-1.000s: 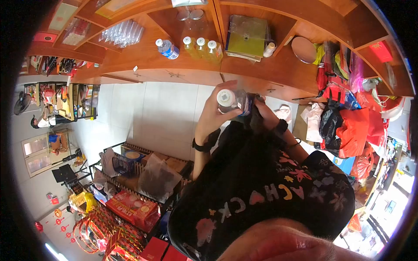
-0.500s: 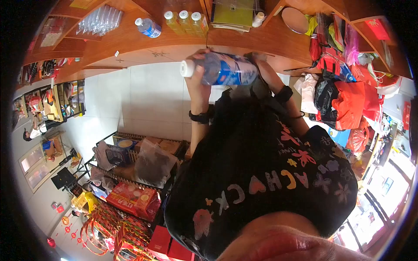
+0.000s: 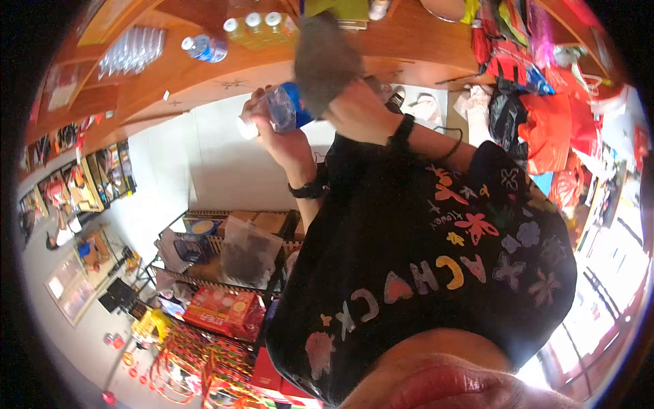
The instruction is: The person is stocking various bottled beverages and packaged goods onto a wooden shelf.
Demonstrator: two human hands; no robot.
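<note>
In the head view, my left hand (image 3: 285,144) is wrapped around the neck end of a clear plastic bottle (image 3: 281,109) with a white cap and a blue label. The capped end points down to the left. My right hand (image 3: 364,117) grips a grey cloth (image 3: 325,65), which is smeared by motion. Standing up from the fingers, the cloth overlaps the lower part of the bottle and hides its base.
Beyond my hands, a wooden shelf (image 3: 255,73) holds another blue-labelled bottle (image 3: 204,49), several yellow bottles (image 3: 253,28) and clear bottles (image 3: 133,51). Red bags (image 3: 548,129) hang at the right. A rack with a red box (image 3: 221,310) stands at the lower left. Someone (image 3: 63,232) is far left.
The bottle has moved left with my left hand. My right hand has come from the bottle's base towards its middle, and the grey cloth has swung up in front of it.
</note>
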